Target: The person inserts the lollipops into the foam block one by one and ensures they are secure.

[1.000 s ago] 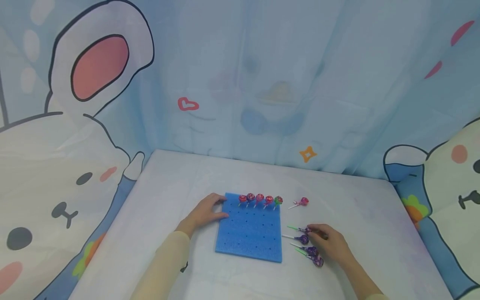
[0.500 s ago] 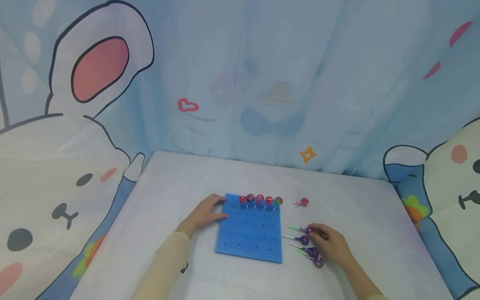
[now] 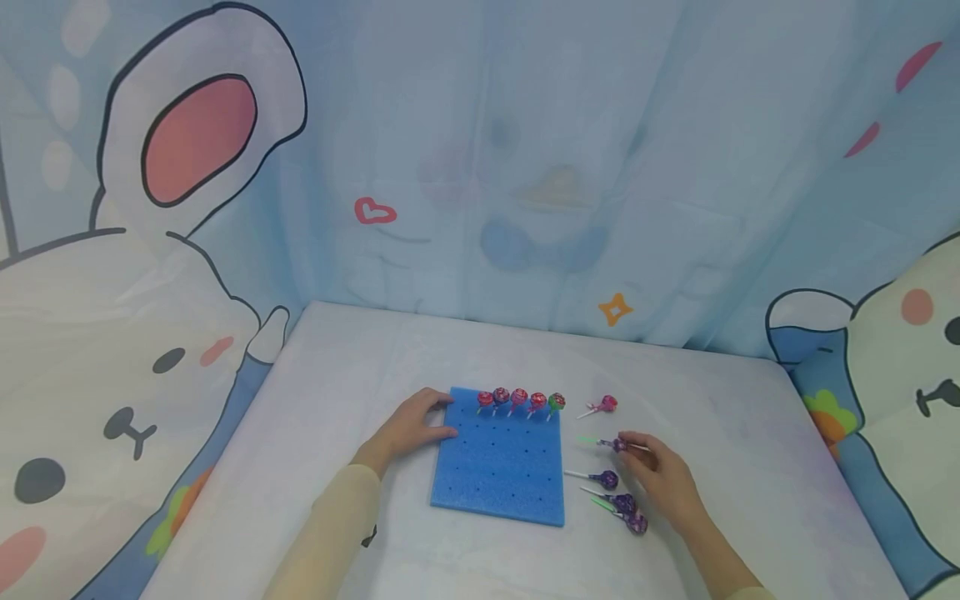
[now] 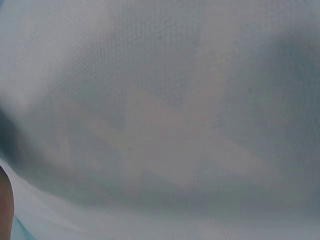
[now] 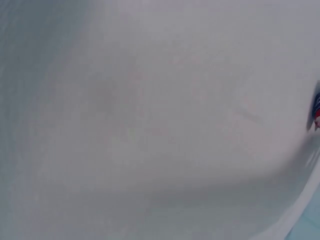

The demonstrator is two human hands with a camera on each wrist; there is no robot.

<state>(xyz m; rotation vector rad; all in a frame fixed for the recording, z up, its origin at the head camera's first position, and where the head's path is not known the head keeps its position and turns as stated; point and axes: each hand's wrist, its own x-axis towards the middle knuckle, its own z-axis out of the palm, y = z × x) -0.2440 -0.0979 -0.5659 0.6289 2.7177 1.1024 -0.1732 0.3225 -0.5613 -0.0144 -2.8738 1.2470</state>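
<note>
In the head view my left hand [image 3: 407, 424] rests against the left edge of a blue foam board [image 3: 498, 467], thumb and fingers spread apart at the rim. Rows of small holes dot the board. Several wrapped lollipops [image 3: 519, 397] stand upright along its far edge. Right of the board, my right hand [image 3: 666, 477] pinches a purple lollipop [image 3: 618, 445] by its head, its green stick pointing left. Nearer me lie more purple lollipops, one with a white stick [image 3: 607, 479] and a close bunch [image 3: 624, 503] below it.
A pink lollipop [image 3: 608, 404] lies by the board's far right corner. The white-covered table [image 3: 360, 350] meets a blue printed curtain [image 3: 450, 250] behind. Both wrist views show mostly pale cloth; a bit of red and dark wrapper [image 5: 317, 112] shows at the right wrist view's edge.
My right hand has moved slightly away from me, carrying the green-stick purple lollipop off from beside the others. The left hand and board stay where they were.
</note>
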